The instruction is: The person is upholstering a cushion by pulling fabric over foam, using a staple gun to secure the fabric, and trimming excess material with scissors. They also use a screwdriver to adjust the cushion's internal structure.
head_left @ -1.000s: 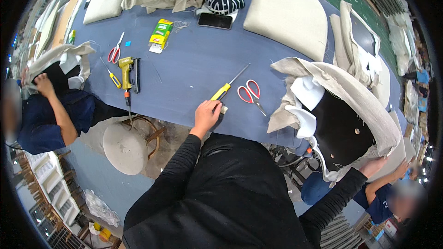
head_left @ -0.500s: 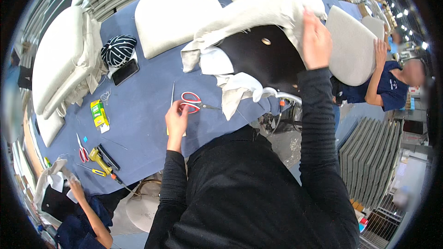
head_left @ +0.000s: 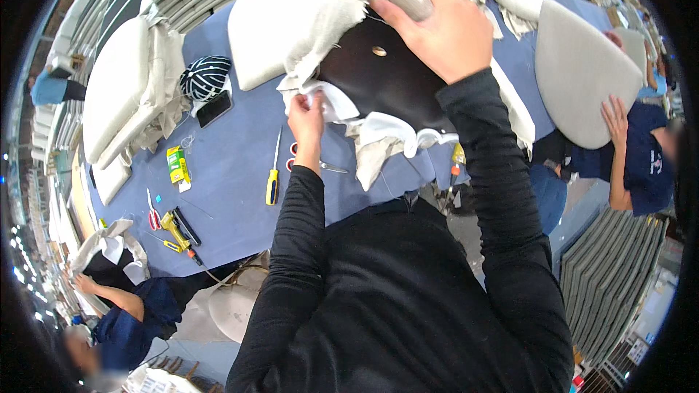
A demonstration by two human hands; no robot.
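In front of me lies a chair pad with a dark backing (head_left: 386,80), edged by a loose beige fabric cover (head_left: 328,18) and white lining (head_left: 378,127). My right hand (head_left: 451,33) is wrapped round the padded edge at the far side, thumb on the inner face. At the pad's left corner, my left hand (head_left: 306,116) pinches the white and beige cloth. A yellow-handled screwdriver (head_left: 273,180) lies on the table beside my left wrist. Red-handled scissors (head_left: 333,167) are partly hidden behind that wrist.
The blue table (head_left: 237,207) also holds a striped cap (head_left: 205,78), a phone (head_left: 215,109), a green-yellow box (head_left: 178,166) and a yellow staple gun (head_left: 175,229). Beige pads (head_left: 116,91) stand at left. Co-workers handle a pad (head_left: 582,73) at right and another at lower left.
My left hand has left the scissors and screwdriver and moved up to the cloth at the pad's corner. My right hand has shifted left and now grips the far edge, which is raised.
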